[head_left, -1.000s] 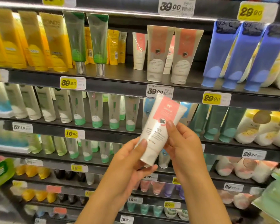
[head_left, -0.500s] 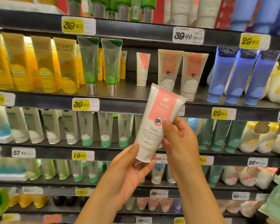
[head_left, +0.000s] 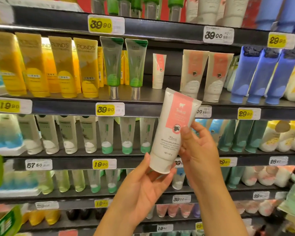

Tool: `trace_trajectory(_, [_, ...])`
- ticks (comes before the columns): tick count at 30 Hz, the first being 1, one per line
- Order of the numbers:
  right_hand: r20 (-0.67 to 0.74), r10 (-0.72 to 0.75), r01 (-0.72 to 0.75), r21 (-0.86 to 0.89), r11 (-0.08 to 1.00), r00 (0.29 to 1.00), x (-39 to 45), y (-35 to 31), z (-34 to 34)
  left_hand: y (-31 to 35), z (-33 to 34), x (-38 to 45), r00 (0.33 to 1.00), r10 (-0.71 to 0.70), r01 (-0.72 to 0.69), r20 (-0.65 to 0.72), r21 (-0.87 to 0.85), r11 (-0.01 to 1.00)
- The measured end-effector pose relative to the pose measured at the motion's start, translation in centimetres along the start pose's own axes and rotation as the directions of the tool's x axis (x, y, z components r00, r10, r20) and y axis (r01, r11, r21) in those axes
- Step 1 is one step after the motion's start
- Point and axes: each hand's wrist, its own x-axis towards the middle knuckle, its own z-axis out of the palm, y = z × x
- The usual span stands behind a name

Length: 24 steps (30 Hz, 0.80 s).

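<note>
White tube point(head_left: 170, 133) with pink label, cap down, tilted, held before a shop shelf's point(head_left: 143, 109) front edge. Left hand's point(head_left: 143, 186) fingers curl round its cap end; right hand's point(head_left: 200, 150) fingers pinch its right side.

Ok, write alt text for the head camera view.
A person's left hand and right hand hold a white tube with a pink cow label, cap down, before shop shelves. Matching tubes stand on the shelf behind, between green tubes and blue tubes.
</note>
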Motion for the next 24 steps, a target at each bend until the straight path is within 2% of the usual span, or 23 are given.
trace_trajectory(5, [-0.028, -0.038, 0.037, -0.054, 0.998, 0.999, -1.2, 1.2, 1.6, 1.3, -1.3, -1.1, 0.999, 0.02, -0.019, 0.027, -0.022, 1.0])
trace_trajectory(10, [-0.047, -0.053, 0.044, -0.17, 0.984, 0.997, -2.4, 2.7, 2.8, 2.6, -2.5, -2.2, 0.998, 0.043, -0.045, 0.053, 0.044, 0.998])
trace_trajectory(18, [0.006, 0.009, -0.007, -0.272, 0.962, 1.0, -4.1, 4.2, 4.7, 4.1, -4.2, -3.2, 0.997, 0.026, -0.037, 0.076, 0.147, 0.988])
trace_trajectory(21, [-0.02, 0.0, -0.006, -0.262, 0.965, 1.0, -4.1, 4.6, 4.5, 4.6, -4.5, -3.2, 0.997, 0.02, -0.031, 0.071, 0.157, 0.987])
trace_trajectory(24, [-0.038, -0.002, -0.006, -0.226, 0.974, 0.999, -4.4, 4.9, 4.0, 4.6, -4.5, -3.1, 0.997, -0.054, 0.048, 0.053, 0.12, 0.992])
